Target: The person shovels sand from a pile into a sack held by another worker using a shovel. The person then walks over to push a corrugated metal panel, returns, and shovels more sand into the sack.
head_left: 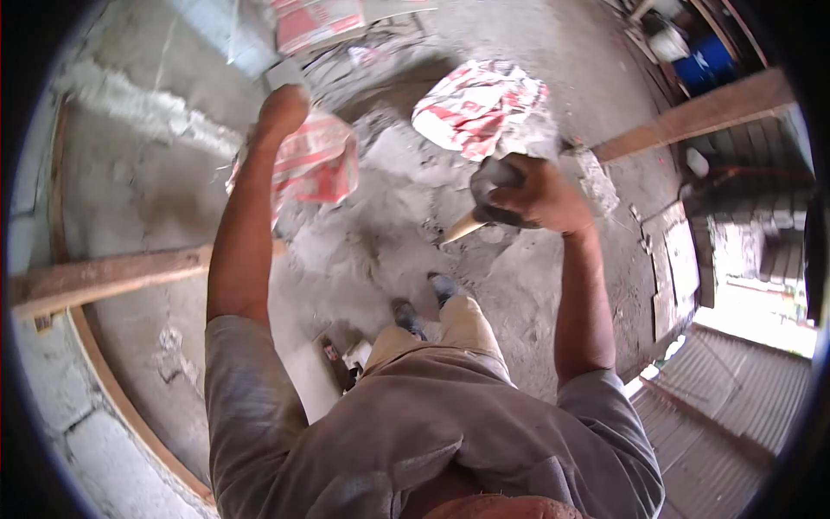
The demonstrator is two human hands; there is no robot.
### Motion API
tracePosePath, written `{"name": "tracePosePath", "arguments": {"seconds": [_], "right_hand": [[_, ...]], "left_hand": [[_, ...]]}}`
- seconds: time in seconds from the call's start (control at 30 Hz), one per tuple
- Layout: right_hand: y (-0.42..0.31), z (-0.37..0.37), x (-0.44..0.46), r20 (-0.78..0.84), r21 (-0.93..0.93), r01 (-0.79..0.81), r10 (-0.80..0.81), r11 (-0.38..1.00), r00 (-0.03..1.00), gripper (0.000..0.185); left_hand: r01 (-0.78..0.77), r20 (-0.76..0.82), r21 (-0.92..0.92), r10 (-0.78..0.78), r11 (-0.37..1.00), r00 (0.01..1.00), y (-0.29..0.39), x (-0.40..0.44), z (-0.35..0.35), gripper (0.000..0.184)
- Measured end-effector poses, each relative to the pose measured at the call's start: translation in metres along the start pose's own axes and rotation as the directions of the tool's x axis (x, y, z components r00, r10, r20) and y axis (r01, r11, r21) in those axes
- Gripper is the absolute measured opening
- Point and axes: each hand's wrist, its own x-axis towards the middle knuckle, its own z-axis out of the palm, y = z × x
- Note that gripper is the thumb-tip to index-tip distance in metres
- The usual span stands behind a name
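Observation:
My left hand (285, 111) is raised on the far left side, its fingers closed in a fist. A red-and-white paper sack (322, 160) hangs just below this fist and partly behind the forearm; the grip point itself is hidden. On the right, my right hand (540, 197) is wrapped around a tool's dark, rounded end (494, 180). From that end a pale wooden shaft (464, 227) slants down toward the floor. The tool's kind is unclear. Beyond the right hand lies a crumpled red-and-white sack (480, 104).
Grey powdery material (363, 233) covers the floor around my feet (432, 298). Wooden beams (692, 121) cross at the right and left. Another red-printed sack (318, 22) lies at the back. A blue container (705, 65) stands far right, and a block wall (104, 441) is lower left.

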Motion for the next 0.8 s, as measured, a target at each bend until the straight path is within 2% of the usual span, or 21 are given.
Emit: {"name": "tracePosePath", "arguments": {"seconds": [0.03,0.07,0.1,0.13,0.17,0.2,0.23,0.27,0.33,0.4,0.43,0.47,0.5,0.53,0.6,0.63,0.67,0.7,0.73,0.77,0.8], "right_hand": [[0.001,-0.005,-0.006,-0.006,-0.011,-0.012,0.012,1.000,1.000,0.041],[0.002,-0.010,-0.012,-0.003,-0.020,-0.017,0.017,1.000,1.000,0.040],[0.007,-0.017,-0.017,-0.011,-0.013,-0.019,0.018,1.000,1.000,0.040],[0.011,-0.022,-0.021,-0.020,-0.011,-0.028,0.027,1.000,0.999,0.039],[0.015,-0.025,-0.023,-0.023,-0.006,-0.033,0.033,0.999,0.999,0.038],[0.018,-0.029,-0.027,-0.017,0.007,-0.021,0.021,1.000,1.000,0.038],[0.023,-0.035,-0.030,-0.036,0.031,-0.046,0.047,0.998,0.998,0.037],[0.028,-0.040,-0.031,-0.055,0.055,-0.070,0.073,0.996,0.996,0.035],[0.040,-0.051,-0.031,-0.038,0.073,-0.078,0.081,0.994,0.996,0.034],[0.051,-0.059,-0.032,-0.037,0.068,-0.106,0.109,0.992,0.993,0.033],[0.049,-0.065,-0.033,-0.024,0.056,-0.129,0.130,0.990,0.991,0.034],[0.052,-0.067,-0.035,-0.022,0.057,-0.127,0.128,0.990,0.992,0.034],[0.053,-0.069,-0.038,-0.013,0.043,-0.142,0.143,0.989,0.990,0.034],[0.054,-0.070,-0.039,-0.007,0.029,-0.156,0.157,0.987,0.988,0.035],[0.052,-0.067,-0.048,-0.027,0.037,-0.135,0.136,0.990,0.990,0.036],[0.052,-0.064,-0.055,-0.044,0.042,-0.120,0.122,0.992,0.992,0.037],[0.051,-0.061,-0.060,-0.057,0.041,-0.129,0.131,0.991,0.990,0.037],[0.049,-0.058,-0.065,-0.056,0.019,-0.101,0.102,0.995,0.993,0.038],[0.048,-0.053,-0.072,-0.063,-0.006,-0.087,0.086,0.996,0.994,0.039],[0.051,-0.049,-0.077,-0.062,0.046,-0.055,0.058,0.997,0.996,0.040],[0.054,-0.044,-0.082,-0.024,0.000,-0.087,0.087,0.996,0.996,0.037]], "left_hand": [[-0.100,-0.084,0.028,0.102,0.995,0.991,0.036,0.028,0.007,0.024],[-0.013,-0.147,-0.125,-0.005,0.992,0.989,0.093,0.047,-0.006,0.019],[-0.167,-0.260,-0.091,0.138,0.982,0.956,0.119,0.077,0.014,0.021],[-0.109,-0.216,-0.246,0.055,0.963,0.975,0.174,0.085,-0.005,0.019],[-0.255,-0.394,-0.435,0.072,0.863,0.916,0.203,0.106,0.023,0.018],[-0.200,-0.134,-0.331,0.164,0.922,0.977,0.246,0.104,0.006,0.021],[-0.192,-0.238,-0.480,0.083,0.856,0.968,0.285,0.099,0.012,0.027],[-0.258,-0.285,-0.380,0.153,0.888,0.946,0.308,0.097,0.032,0.032],[-0.336,-0.288,-0.512,0.211,0.791,0.934,0.344,0.053,0.048,0.038],[-0.242,0.029,-0.637,0.337,0.732,0.941,0.342,0.014,0.100,0.046],[-0.257,-0.091,-0.538,0.248,0.803,0.964,0.340,-0.036,0.111,0.052],[-0.114,0.176,-0.507,0.231,0.855,0.957,0.325,-0.071,0.136,0.052],[-0.097,0.240,-0.454,0.226,0.886,0.944,0.298,-0.119,0.188,0.053],[0.044,0.478,-0.393,0.164,0.918,0.863,0.280,-0.165,0.182,0.053],[0.132,0.598,-0.355,0.116,0.925,0.793,0.212,-0.291,0.241,0.051],[0.104,0.744,-0.265,0.134,0.959,0.655,0.173,-0.352,0.263,0.052],[0.107,0.733,-0.332,0.184,0.937,0.655,0.122,-0.431,0.299,0.056],[0.167,0.929,-0.076,0.009,0.983,0.370,0.112,-0.466,0.271,0.056],[0.288,0.907,-0.063,-0.066,0.955,0.415,0.103,-0.508,0.236,0.054],[0.442,0.959,-0.004,-0.122,0.897,0.255,0.117,-0.508,0.181,0.057],[0.610,0.924,0.058,-0.274,0.790,0.267,0.091,-0.573,0.199,0.056]]}}
